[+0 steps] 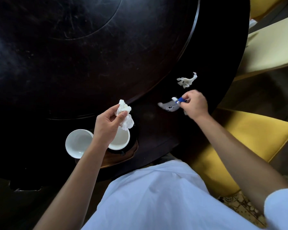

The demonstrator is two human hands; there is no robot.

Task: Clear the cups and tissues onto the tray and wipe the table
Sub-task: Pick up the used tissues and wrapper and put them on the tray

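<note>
My left hand point(106, 126) holds a crumpled white tissue point(125, 115) above two white cups. One cup point(78, 143) is left of my wrist, and the other cup point(121, 140) lies partly under my hand. Both rest on a small brown wooden tray point(123, 159) at the near table edge. My right hand point(194, 103) pinches a small blue and white object point(179, 100) beside a pale, dark-spotted tissue or wrapper point(167, 106) on the table. Another crumpled white tissue point(187, 80) lies on the table just beyond my right hand.
The dark round table point(156, 63) has a raised round centre disc point(56, 47). A yellow chair seat point(239, 138) stands to the right of me, and more yellow cushions point(273, 44) sit at the far right.
</note>
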